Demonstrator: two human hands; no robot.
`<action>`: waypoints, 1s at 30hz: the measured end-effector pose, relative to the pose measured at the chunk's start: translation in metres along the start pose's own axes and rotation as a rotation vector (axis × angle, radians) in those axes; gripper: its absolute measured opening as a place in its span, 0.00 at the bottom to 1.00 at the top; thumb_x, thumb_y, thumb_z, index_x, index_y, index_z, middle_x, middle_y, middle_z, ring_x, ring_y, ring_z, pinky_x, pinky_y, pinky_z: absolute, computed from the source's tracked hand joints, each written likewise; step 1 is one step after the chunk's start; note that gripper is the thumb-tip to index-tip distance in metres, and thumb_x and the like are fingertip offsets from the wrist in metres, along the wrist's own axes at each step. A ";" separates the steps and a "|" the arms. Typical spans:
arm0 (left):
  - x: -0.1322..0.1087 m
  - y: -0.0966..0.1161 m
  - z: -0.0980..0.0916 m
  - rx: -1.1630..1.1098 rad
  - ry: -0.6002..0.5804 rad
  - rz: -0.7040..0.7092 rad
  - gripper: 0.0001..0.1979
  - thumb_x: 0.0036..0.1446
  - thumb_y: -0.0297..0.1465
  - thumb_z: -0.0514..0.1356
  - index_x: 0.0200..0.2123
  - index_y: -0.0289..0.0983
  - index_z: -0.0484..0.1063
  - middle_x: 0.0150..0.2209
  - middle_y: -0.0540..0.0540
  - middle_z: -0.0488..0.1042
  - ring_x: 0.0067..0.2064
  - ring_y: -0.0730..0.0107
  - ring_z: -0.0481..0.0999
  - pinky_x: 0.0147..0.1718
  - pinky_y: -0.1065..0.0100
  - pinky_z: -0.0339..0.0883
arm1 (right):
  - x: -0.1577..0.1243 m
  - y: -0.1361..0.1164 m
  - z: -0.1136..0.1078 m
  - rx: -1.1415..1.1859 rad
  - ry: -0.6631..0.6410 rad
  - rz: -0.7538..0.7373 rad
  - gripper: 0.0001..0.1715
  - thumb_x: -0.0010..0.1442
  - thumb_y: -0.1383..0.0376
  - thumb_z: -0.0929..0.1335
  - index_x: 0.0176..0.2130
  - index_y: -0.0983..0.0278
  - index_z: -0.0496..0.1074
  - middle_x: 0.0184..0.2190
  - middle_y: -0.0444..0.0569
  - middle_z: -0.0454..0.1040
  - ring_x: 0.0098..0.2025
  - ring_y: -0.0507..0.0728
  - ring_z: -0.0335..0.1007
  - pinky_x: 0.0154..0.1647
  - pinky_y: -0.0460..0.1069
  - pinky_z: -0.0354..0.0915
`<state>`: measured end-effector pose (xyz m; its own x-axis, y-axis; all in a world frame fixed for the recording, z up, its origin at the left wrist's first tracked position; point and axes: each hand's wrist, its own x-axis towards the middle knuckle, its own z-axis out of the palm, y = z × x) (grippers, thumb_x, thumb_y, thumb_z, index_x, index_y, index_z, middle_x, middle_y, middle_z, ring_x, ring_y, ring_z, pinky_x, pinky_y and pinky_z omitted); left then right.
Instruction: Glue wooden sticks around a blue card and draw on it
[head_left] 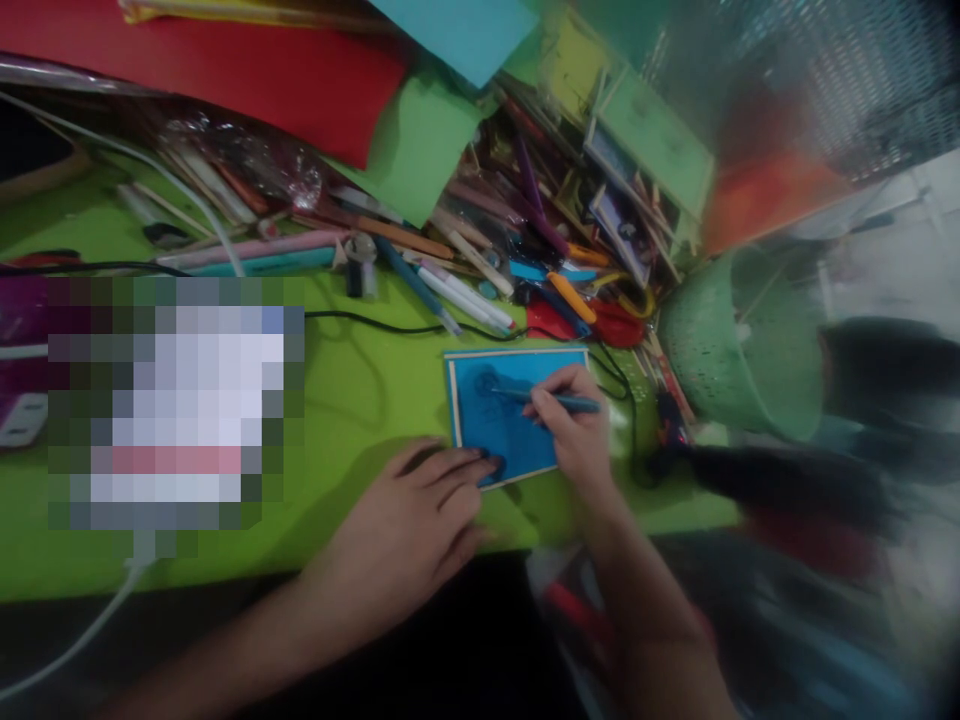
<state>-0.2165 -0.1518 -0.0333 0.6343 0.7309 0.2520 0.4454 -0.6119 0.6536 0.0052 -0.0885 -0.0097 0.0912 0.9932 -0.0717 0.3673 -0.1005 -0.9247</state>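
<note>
A blue card (517, 440) with pale wooden strips along its edges lies on the green table. Dark drawn lines show on its upper left part. My right hand (574, 420) is closed around a dark blue pen (517, 396), whose tip points at the drawn lines; whether it touches the card I cannot tell. Flat over the card's lower left corner, my left hand (427, 510) rests with its fingers stretched out and nothing held.
Pens, sticks and scissors (622, 300) are heaped behind the card. A green basket (750, 345) stands at the right. Coloured paper sheets (300, 90) lie at the back. On the left is a blurred-out device (187, 400) with a white cable (97, 630). A black cord (390, 322) crosses the table.
</note>
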 end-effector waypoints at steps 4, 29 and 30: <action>0.001 0.000 0.001 0.006 0.010 0.003 0.08 0.71 0.32 0.57 0.40 0.38 0.75 0.58 0.44 0.81 0.59 0.56 0.78 0.61 0.50 0.63 | 0.000 0.000 0.001 0.008 0.000 -0.003 0.10 0.58 0.59 0.73 0.32 0.59 0.69 0.23 0.40 0.74 0.25 0.51 0.72 0.27 0.47 0.67; -0.002 0.000 0.005 0.006 0.038 0.002 0.09 0.71 0.34 0.58 0.44 0.38 0.76 0.56 0.44 0.81 0.58 0.56 0.78 0.63 0.51 0.62 | 0.000 -0.001 0.006 -0.002 -0.068 -0.047 0.15 0.59 0.54 0.75 0.33 0.59 0.69 0.25 0.42 0.77 0.28 0.54 0.76 0.30 0.49 0.71; -0.001 0.000 0.005 0.009 0.040 0.004 0.09 0.71 0.34 0.58 0.44 0.37 0.76 0.56 0.44 0.81 0.58 0.56 0.78 0.62 0.50 0.62 | 0.000 -0.001 0.006 -0.003 -0.065 -0.054 0.14 0.60 0.56 0.74 0.33 0.59 0.70 0.25 0.42 0.77 0.28 0.53 0.75 0.30 0.48 0.71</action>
<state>-0.2143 -0.1543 -0.0371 0.6107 0.7395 0.2832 0.4481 -0.6176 0.6463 -0.0008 -0.0877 -0.0108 0.0113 0.9989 -0.0456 0.3728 -0.0465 -0.9268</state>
